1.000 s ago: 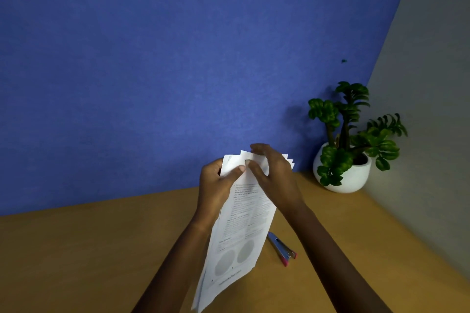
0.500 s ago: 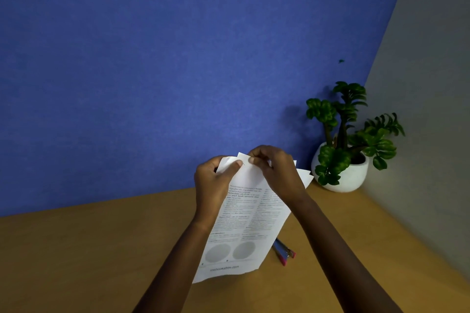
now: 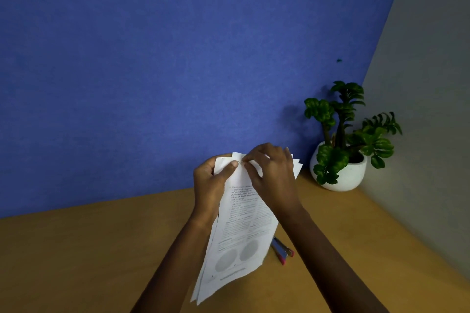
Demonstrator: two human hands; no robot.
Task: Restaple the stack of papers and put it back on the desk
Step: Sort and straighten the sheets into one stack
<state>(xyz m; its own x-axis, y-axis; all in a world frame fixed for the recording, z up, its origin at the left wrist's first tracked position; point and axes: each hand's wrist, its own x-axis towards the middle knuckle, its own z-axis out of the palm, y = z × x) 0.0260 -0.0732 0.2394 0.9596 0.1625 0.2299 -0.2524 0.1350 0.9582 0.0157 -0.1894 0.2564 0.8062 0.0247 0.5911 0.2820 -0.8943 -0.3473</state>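
A stack of printed papers [image 3: 239, 239] hangs upright above the wooden desk [image 3: 76, 262], its sheets fanned a little at the bottom. My left hand [image 3: 211, 185] grips the top left corner, thumb pressed on the front sheet. My right hand [image 3: 272, 175] pinches the top edge right beside that thumb, covering the upper right part of the sheets. A small blue and pink stapler [image 3: 281, 251] lies on the desk behind the papers, partly hidden by them.
A green plant in a round white pot [image 3: 340, 173] stands in the back right corner of the desk. A blue wall rises behind the desk and a grey wall [image 3: 427, 134] closes the right side.
The stack has swung back to hang lower and more edge-on, and its sheets have spread at the bottom. Both hands stay at the top corner, with the right fingers pinching closer to the left thumb.
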